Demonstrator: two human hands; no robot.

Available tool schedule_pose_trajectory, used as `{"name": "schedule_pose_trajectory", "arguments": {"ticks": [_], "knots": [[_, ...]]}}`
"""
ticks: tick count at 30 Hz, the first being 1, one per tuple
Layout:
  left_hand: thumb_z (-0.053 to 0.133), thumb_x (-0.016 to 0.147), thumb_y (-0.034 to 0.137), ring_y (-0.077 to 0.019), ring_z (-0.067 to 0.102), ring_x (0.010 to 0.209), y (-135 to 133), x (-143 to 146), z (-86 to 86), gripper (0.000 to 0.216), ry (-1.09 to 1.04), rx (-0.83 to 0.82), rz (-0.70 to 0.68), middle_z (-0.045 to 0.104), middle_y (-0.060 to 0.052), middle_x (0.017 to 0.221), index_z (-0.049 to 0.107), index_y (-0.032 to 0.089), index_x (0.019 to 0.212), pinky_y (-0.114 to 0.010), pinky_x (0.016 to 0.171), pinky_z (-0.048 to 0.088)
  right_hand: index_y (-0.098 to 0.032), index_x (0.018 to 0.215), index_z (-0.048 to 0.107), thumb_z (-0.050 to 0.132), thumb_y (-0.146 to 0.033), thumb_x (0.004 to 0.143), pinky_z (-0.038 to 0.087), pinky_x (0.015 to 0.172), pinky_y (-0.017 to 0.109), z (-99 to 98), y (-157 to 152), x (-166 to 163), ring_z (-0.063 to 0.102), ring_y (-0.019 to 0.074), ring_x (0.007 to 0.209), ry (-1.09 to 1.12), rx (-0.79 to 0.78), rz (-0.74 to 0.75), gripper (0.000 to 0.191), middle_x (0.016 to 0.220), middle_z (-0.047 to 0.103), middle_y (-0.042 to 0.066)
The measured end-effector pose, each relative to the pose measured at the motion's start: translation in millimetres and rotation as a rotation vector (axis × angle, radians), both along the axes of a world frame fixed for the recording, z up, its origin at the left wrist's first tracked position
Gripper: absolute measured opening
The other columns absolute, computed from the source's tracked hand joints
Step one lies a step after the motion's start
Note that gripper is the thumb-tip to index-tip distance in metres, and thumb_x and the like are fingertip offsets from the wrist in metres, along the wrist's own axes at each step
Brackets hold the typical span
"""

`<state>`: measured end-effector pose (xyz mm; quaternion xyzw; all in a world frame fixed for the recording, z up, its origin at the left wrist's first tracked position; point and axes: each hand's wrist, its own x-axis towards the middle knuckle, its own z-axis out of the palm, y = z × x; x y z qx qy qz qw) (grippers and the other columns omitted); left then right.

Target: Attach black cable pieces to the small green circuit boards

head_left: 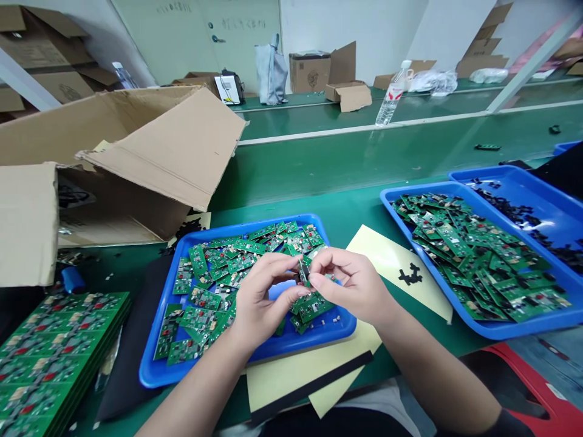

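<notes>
Over the near right part of a blue tray (150, 340) full of loose green circuit boards (200, 297), my two hands meet. My left hand (264, 294) pinches a small circuit board (303, 271) between thumb and fingers, holding it on edge. My right hand (348, 282) is closed at the board's right side, thumb and index finger pressed together against it. Whether a small part sits between those right fingertips is hidden. Right of my hands, several small black pieces (410, 274) lie on a yellow backing sheet (382, 249).
A second blue tray (496, 331) holds more boards; behind it another tray (514, 176) has small black parts. Stacked board panels (59, 346) lie at left, below an open cardboard box (173, 145). A water bottle (392, 94) stands on the ledge. Yellow sheets (291, 376) lie in front.
</notes>
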<state>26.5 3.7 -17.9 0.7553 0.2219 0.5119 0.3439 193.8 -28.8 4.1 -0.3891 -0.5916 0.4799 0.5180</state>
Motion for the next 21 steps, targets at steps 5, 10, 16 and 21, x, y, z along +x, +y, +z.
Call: {"name": "schedule_pose_trajectory", "arguments": {"ticks": [5,10,16,21], "knots": [[0.067,0.079,0.016,-0.0149,0.06,0.085,0,2,0.3,0.036,0.001,-0.053,-0.007,0.059,-0.005,0.094,0.063,0.027,0.112,-0.027,0.063,0.06,-0.021,0.073,0.052,0.055,-0.015,0.081,0.042,0.059,0.025,-4.0,1,-3,0.053,0.0113,0.061,-0.213,0.269,-0.16,0.011,0.067,0.056,-0.002],[0.066,0.08,0.02,-0.0153,0.06,0.082,1,3,0.7,0.028,-0.005,-0.155,0.002,0.06,-0.006,0.092,0.065,0.023,0.107,-0.023,0.059,0.057,-0.021,0.068,0.049,0.059,-0.022,0.083,0.043,0.054,0.026,-10.5,5,-1,0.052,0.012,0.057,-0.431,0.398,-0.358,0.018,0.062,0.052,-0.002],[0.067,0.079,0.033,-0.0135,0.056,0.071,1,5,9.4,0.021,-0.054,-0.538,-0.13,0.063,-0.005,0.081,0.071,0.018,0.093,-0.023,0.064,0.05,-0.017,0.098,0.06,0.055,-0.016,0.088,0.054,0.077,0.033,-9.8,11,0,0.063,0.0179,0.089,-0.456,0.65,-0.362,0.011,0.093,0.064,0.009],[0.073,0.073,0.039,-0.0103,0.05,0.063,2,5,11.9,0.027,-0.104,-0.775,-0.212,0.062,-0.002,0.074,0.072,0.017,0.089,-0.02,0.057,0.042,-0.018,0.094,0.062,0.054,-0.011,0.087,0.056,0.073,0.031,-11.8,12,-1,0.064,0.0165,0.083,-0.444,0.674,-0.35,0.012,0.088,0.065,0.008]]}}
